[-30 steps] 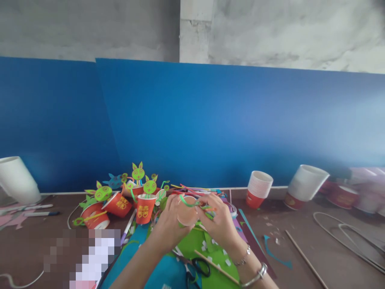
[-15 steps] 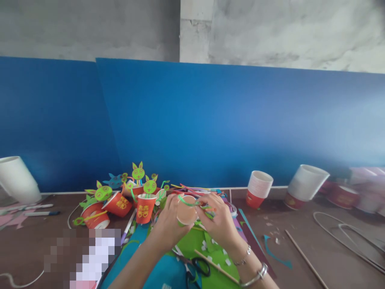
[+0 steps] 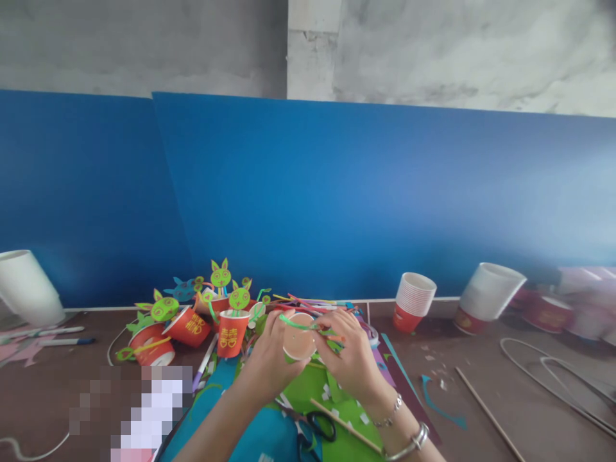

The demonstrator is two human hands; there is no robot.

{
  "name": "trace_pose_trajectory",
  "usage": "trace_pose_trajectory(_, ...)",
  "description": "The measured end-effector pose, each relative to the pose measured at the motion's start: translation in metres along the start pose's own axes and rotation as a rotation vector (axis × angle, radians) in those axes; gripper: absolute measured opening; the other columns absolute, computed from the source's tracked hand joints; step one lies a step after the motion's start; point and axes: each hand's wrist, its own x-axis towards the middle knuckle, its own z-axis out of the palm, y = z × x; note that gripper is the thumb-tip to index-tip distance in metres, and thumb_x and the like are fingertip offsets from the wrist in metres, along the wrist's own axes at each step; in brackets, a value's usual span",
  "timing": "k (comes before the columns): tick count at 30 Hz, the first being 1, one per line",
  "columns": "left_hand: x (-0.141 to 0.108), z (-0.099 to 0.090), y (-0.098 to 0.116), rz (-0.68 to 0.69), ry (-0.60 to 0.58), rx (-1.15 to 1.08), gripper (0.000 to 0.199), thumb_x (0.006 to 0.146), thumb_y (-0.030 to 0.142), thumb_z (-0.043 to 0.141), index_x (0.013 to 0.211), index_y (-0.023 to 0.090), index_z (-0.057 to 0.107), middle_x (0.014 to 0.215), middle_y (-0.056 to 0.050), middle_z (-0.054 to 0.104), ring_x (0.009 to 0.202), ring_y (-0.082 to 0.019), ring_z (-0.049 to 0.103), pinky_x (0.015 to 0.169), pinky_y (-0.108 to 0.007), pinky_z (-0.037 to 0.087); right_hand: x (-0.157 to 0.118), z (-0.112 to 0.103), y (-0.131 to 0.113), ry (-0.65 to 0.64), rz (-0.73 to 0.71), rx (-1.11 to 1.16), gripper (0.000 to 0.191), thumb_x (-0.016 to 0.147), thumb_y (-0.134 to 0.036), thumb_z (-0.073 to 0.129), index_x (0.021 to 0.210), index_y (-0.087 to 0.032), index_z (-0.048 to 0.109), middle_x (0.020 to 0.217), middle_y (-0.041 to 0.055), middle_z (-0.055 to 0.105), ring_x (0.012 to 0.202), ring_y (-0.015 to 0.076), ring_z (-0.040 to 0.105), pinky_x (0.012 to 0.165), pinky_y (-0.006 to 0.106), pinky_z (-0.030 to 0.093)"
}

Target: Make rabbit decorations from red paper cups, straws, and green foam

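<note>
Over the middle of the table, a paper cup (image 3: 299, 343) is tilted with its open mouth toward me. Around its left side wraps my left hand (image 3: 270, 353). My right hand (image 3: 347, 343) is closed in a pinch at the cup's right rim, on a thin green strip that looks like a pipe cleaner (image 3: 294, 324). The strip runs across the top of the cup's mouth. Green and orange bits show among the right fingers; how they join the cup is hidden. Below my hands lie black-handled scissors (image 3: 312, 428) and a wooden stick (image 3: 344, 425).
Red cups with green paper animal heads, such as this one (image 3: 233, 333), stand and lie at left. Coloured pipe cleaners (image 3: 308, 300) lie behind. At right are a cup stack (image 3: 416, 298), a larger stack (image 3: 495, 292), a cable (image 3: 553, 378) and a rod (image 3: 488, 410).
The green strip's free end has shifted slightly left across the cup's mouth. Both hands stay nearly in place on cup and strip.
</note>
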Motion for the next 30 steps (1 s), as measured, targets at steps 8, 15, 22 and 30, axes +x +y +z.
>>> trace_pose_trajectory(8, 0.0004, 0.002, -0.0011, 0.009, 0.021, 0.02, 0.072, 0.07, 0.025, 0.065, 0.136, 0.02, 0.034, 0.136, -0.017, 0.045, 0.125, -0.034, 0.045, 0.1, -0.048, 0.041, 0.0, 0.0017, 0.001, -0.003, 0.018, 0.006, 0.008, 0.082, -0.014, 0.055, 0.08, -0.021, 0.057, 0.079, 0.003, 0.064, 0.079, 0.0201, 0.057, 0.076, 0.033, 0.041)
trace_pose_trajectory(15, 0.0018, 0.0011, 0.0002, 0.066, 0.054, 0.023, 0.068, 0.072, 0.021, 0.063, 0.134, 0.018, 0.034, 0.133, -0.017, 0.046, 0.126, -0.032, 0.044, 0.098, -0.045, 0.044, -0.0012, 0.0021, 0.0015, -0.001, 0.014, 0.026, 0.009, 0.081, -0.012, 0.056, 0.081, -0.021, 0.057, 0.079, 0.0016, 0.064, 0.078, 0.0191, 0.056, 0.076, 0.033, 0.041)
trace_pose_trajectory(22, 0.0007, 0.0029, -0.002, 0.103, 0.09, -0.01, 0.072, 0.069, 0.019, 0.065, 0.134, 0.019, 0.034, 0.129, -0.016, 0.049, 0.127, -0.033, 0.044, 0.097, -0.046, 0.045, -0.0012, 0.0023, 0.0, -0.026, 0.012, 0.024, 0.009, 0.081, -0.012, 0.056, 0.082, -0.021, 0.058, 0.079, 0.0019, 0.064, 0.079, 0.0195, 0.056, 0.076, 0.034, 0.041)
trace_pose_trajectory(30, 0.0003, 0.001, -0.0009, 0.077, 0.095, -0.07, 0.071, 0.068, 0.018, 0.065, 0.133, 0.019, 0.036, 0.129, -0.016, 0.05, 0.123, -0.032, 0.048, 0.095, -0.046, 0.046, -0.0011, 0.0016, -0.0009, -0.031, -0.008, 0.016, 0.01, 0.081, -0.011, 0.055, 0.082, -0.02, 0.057, 0.078, 0.0016, 0.063, 0.078, 0.0188, 0.056, 0.076, 0.034, 0.04)
